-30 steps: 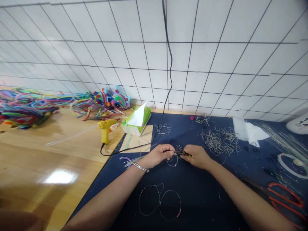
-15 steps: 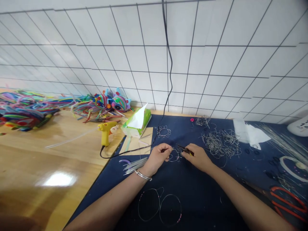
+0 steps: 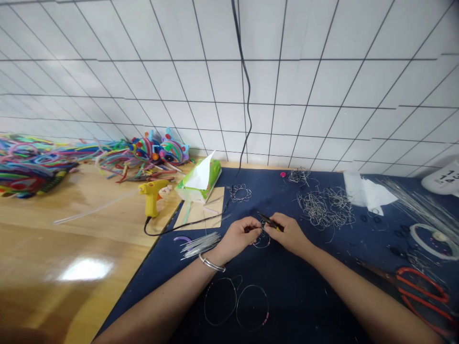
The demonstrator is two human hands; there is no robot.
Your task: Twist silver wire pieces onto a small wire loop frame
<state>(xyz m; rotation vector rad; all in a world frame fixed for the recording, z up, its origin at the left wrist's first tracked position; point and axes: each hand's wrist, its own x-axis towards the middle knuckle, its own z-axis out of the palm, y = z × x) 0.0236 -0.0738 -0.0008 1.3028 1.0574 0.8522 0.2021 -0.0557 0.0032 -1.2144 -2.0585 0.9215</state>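
My left hand (image 3: 241,236), a silver bangle on its wrist, pinches a thin wire ring (image 3: 263,244) with small pink beads. In my right hand (image 3: 289,235) are black-jawed pliers (image 3: 269,221), their jaws pointing up and left beside my left fingertips. Fingers hide part of the ring. Nearer to me on the dark blue cloth (image 3: 304,306) lie two joined wire loops (image 3: 253,285) with pink beads. A wire flower shape (image 3: 241,193) rests beyond my left hand. Straight wire pieces (image 3: 201,245) lie beside my left wrist.
A yellow glue gun (image 3: 152,198) and a tissue pack (image 3: 201,181) stand at left, near pipe-cleaner crafts (image 3: 172,150). A black cord (image 3: 247,95) hangs down the wall. Tangled wire (image 3: 324,208), orange-handled scissors (image 3: 423,286) and a white ring (image 3: 418,239) lie at right.
My hands have come closer together, and the pliers now sit beside my left fingertips. The wire ring has turned and is more covered by my fingers. The view has shifted slightly.
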